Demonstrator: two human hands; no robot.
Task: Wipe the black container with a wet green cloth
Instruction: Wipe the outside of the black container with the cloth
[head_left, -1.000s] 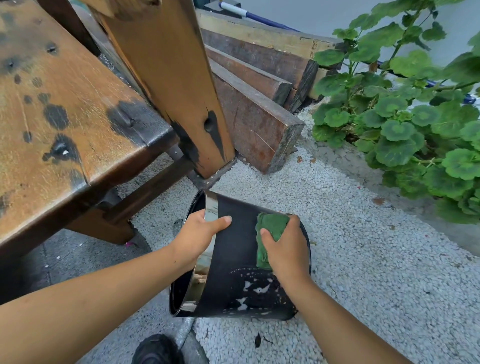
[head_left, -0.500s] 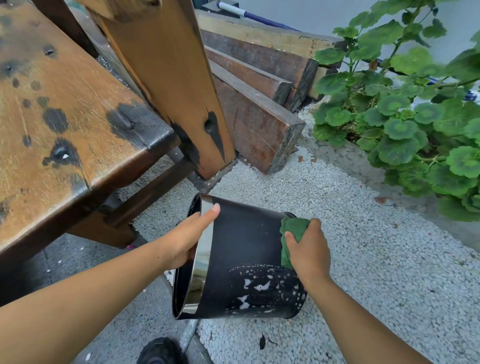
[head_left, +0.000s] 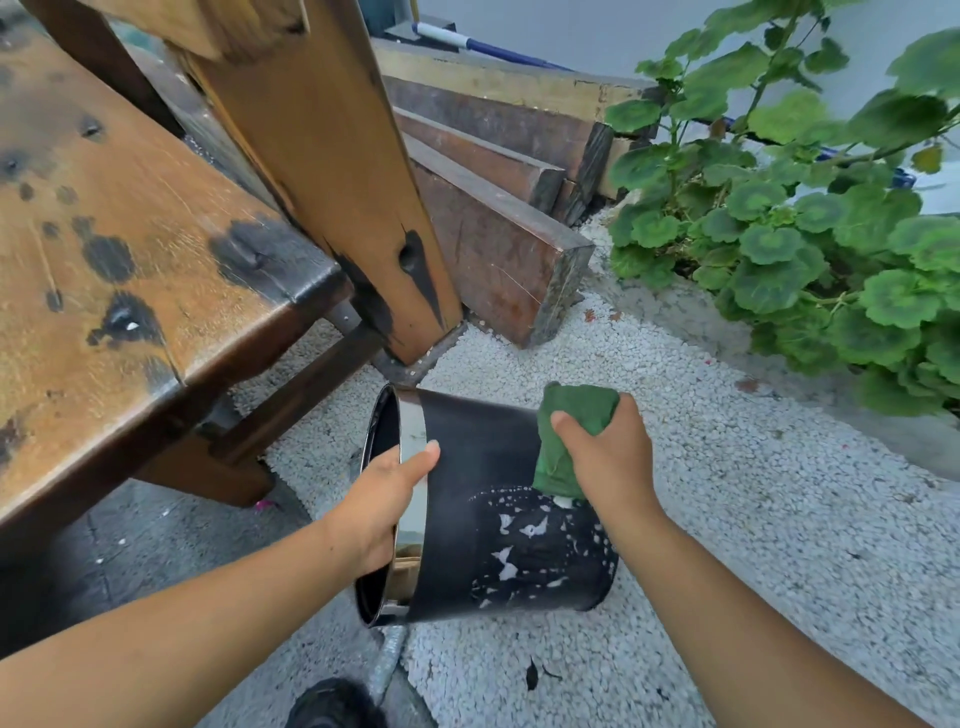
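The black container (head_left: 483, 467) lies tilted on its side over white gravel, its shiny metal rim facing left. White flecks and patches mark its lower wall. My left hand (head_left: 384, 499) grips the rim, fingers inside the opening and thumb lying across the metal band. My right hand (head_left: 608, 457) clutches the bunched green cloth (head_left: 569, 431) and presses it against the container's upper right wall, near its base end.
A worn wooden bench (head_left: 130, 249) with dark stains stands at left, with its thick leg (head_left: 332, 171) just behind the container. Stacked timber beams (head_left: 498, 208) lie behind. A leafy green plant (head_left: 810, 218) fills the right. A dark shoe (head_left: 332, 706) shows at the bottom edge.
My right hand has slid the green cloth from the middle of the container's wall toward its base end on the right. The left hand shifted its grip on the rim.
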